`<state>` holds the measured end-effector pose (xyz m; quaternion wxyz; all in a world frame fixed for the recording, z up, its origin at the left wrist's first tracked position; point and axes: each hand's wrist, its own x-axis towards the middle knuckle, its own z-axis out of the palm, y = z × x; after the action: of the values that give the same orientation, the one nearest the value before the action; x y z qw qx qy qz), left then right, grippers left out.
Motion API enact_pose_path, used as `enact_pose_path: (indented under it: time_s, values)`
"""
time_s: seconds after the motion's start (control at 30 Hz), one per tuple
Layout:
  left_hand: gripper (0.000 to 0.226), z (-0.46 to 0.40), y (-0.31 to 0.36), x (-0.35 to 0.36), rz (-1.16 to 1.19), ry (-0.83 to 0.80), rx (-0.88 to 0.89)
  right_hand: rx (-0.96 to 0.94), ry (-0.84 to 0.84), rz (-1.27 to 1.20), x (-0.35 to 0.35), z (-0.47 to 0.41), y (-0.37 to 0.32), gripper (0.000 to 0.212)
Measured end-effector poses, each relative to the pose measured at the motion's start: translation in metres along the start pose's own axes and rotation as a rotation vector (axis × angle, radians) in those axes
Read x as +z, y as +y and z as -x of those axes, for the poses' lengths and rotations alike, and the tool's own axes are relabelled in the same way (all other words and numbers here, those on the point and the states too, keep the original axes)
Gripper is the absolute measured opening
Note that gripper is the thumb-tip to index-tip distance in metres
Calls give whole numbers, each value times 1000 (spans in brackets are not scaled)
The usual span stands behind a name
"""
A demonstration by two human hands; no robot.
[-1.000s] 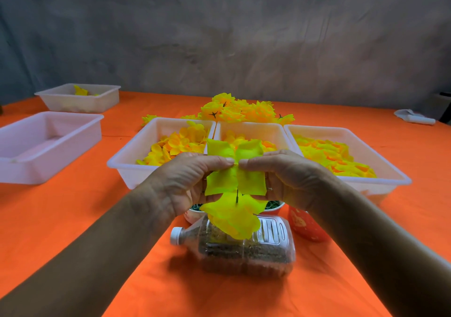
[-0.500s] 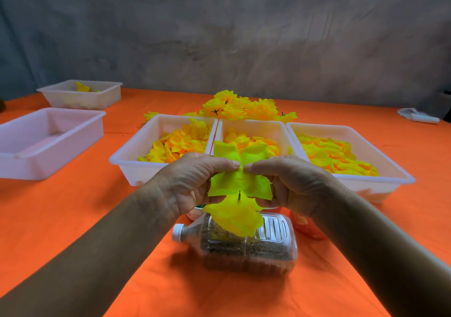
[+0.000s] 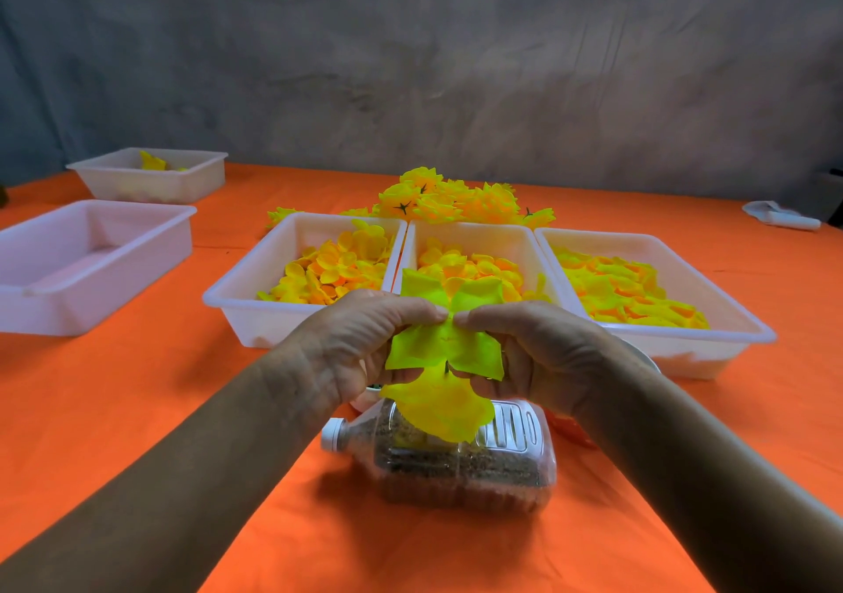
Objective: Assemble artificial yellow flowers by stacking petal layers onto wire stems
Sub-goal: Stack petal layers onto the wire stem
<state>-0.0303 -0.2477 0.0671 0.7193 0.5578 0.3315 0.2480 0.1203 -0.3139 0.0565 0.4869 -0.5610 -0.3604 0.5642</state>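
Listing largest to smallest, from where I sit:

1. Orange table (image 3: 137, 410), carrying everything below.
2. Three white trays side by side, holding loose yellow-orange petals: left tray (image 3: 237, 314), middle tray (image 3: 460, 232), right tray (image 3: 739, 341). Two more white trays (image 3: 91, 268) stand well apart at far left; the farther one holds a few yellow pieces.
3. Clear plastic bottle (image 3: 456, 469) lying on its side, white cap leftward, filled with brown grainy matter, directly under my hands.
4. Finished flowers (image 3: 451, 202), heaped behind the trays.
5. Petal layer (image 3: 447, 346), yellow-green, lobed, held above the bottle and in front of the middle tray.
6. My left hand (image 3: 365, 346) and my right hand (image 3: 543, 355), each pinching the layer near its centre, forefinger tips almost meeting on top.

Step in hand, as I judge it: seating this layer on a wire stem. Next move calls for sliding it down evenly, centre hole kept on the wire, without tearing the fabric.

Hard to make out: the stem itself, only a dark fleck at the layer's centre; a bowl and a red object behind my hands, mostly hidden; a pale item at far right, unclear.
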Motion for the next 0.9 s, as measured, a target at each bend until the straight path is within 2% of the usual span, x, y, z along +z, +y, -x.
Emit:
enact_pose_path:
  time_s: [0.43, 0.57, 0.6, 0.7, 0.9]
  values:
    - [4, -8, -5, -6, -10, -28, -31, 12, -78, -121, -3, -2, 5, 9]
    - [16, -9, -4, -7, -4, -68, -40, -26, -77, -120, -3, -1, 4, 34]
    - [15, -10, -4, -8, -1, -70, -34, -28, -67, -119, -4, -2, 4, 35]
    - [1, -10, -6, -8, 13, -62, -28, -20, -46, -117, -3, -3, 6, 16]
    - [9, -9, -6, -6, 11, -58, -25, -11, -20, -88, -3, -5, 7, 4]
